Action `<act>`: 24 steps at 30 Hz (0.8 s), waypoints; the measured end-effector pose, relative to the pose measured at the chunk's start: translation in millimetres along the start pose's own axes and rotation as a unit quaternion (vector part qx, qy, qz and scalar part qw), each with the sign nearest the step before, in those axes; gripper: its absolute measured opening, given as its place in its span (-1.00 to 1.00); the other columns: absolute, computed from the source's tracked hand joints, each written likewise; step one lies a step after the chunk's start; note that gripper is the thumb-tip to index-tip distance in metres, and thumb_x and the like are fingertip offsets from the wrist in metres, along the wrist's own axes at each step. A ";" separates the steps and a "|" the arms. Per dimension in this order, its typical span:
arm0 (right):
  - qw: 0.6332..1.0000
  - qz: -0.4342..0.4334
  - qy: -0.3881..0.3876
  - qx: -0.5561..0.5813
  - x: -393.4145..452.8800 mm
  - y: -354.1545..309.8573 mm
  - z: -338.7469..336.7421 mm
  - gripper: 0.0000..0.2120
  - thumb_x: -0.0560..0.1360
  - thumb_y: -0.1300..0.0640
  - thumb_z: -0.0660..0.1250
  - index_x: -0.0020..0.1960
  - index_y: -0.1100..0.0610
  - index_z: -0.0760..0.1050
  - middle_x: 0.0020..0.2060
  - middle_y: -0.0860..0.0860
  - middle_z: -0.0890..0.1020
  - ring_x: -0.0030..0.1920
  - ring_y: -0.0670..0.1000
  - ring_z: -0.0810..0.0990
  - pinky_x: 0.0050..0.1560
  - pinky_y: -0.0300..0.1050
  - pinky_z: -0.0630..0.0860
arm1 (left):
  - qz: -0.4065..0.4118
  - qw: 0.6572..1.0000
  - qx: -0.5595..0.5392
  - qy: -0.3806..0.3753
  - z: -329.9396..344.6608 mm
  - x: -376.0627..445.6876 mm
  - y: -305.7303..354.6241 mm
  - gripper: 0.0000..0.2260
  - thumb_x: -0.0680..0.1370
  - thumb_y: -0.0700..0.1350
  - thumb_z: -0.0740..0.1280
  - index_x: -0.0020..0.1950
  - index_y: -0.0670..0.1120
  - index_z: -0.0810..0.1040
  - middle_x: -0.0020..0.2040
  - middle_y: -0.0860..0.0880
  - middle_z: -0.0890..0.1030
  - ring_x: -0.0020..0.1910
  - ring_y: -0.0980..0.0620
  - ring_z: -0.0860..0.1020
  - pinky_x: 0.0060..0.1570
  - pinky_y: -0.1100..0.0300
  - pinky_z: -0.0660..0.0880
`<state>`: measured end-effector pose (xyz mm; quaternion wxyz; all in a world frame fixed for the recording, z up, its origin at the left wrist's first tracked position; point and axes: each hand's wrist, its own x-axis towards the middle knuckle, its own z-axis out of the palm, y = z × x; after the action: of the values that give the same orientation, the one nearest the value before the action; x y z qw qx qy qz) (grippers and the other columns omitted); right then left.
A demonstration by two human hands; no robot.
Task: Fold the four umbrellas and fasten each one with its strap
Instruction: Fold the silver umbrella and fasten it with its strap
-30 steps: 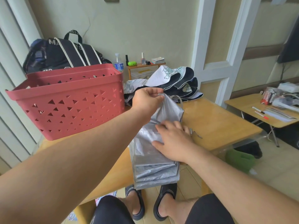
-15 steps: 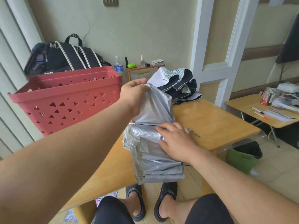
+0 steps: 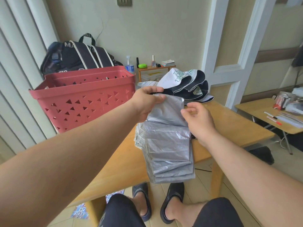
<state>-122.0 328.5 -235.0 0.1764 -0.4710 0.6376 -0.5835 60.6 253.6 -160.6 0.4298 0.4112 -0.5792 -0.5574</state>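
Note:
A silver umbrella (image 3: 168,145) lies folded in flat pleats across the wooden table (image 3: 229,122), its near end hanging over the front edge. My left hand (image 3: 146,102) pinches the far end of its canopy and holds it lifted. My right hand (image 3: 198,122) hovers at the umbrella's right side with fingers loosely curled, holding nothing. A black and white patterned umbrella (image 3: 188,84) lies loose and unfolded at the table's far side. No strap is visible.
A red plastic basket (image 3: 85,99) stands on the table's left. Behind it is a dark bag (image 3: 77,58). A small shelf (image 3: 155,68) with bottles stands by the wall. A second table (image 3: 270,115) with pens is at the right.
My right hand has lifted off the silver pleats and moved right and up. My left hand still holds the canopy's far end, now lifted a little to the right.

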 end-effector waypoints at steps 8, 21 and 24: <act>0.990 0.095 -0.062 0.087 36.4 -42.1 -7.7 -0.84 0.50 0.20 0.56 -0.09 0.06 0.58 -0.16 -0.02 0.65 -0.19 -0.07 0.58 -0.25 -0.22 0.41 | 0.058 0.998 0.018 -0.009 -9.0 -10.5 -9.5 -0.81 0.55 -0.32 0.48 0.06 -0.05 0.67 0.00 -0.20 0.61 -0.10 -0.13 0.62 0.14 -0.11 0.63; 0.988 0.063 -0.081 0.112 40.0 -51.4 -20.2 -0.67 0.48 0.38 0.51 0.01 -0.04 0.63 -0.01 0.08 0.59 -0.03 0.02 0.58 -0.20 -0.26 0.46 | 0.144 0.985 0.070 0.067 -9.1 -22.7 0.4 -0.76 0.53 -0.14 0.54 0.11 0.15 0.66 -0.11 -0.04 0.51 -0.23 0.03 0.51 -0.14 0.10 0.58; 0.992 0.020 -0.126 0.019 28.8 -49.5 -27.4 -0.66 0.44 0.33 0.56 0.01 -0.08 0.65 -0.11 0.03 0.58 -0.06 -0.01 0.55 -0.06 -0.17 0.51 | 0.136 0.985 0.091 0.060 -12.9 -36.8 1.9 -0.73 0.54 -0.15 0.55 0.18 0.10 0.64 -0.14 -0.03 0.55 -0.37 0.11 0.46 -0.38 0.28 0.44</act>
<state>-137.9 327.3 -173.6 0.2758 -0.5244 0.6083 -0.5281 83.7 285.0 -160.1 0.4967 0.3983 -0.6511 -0.4131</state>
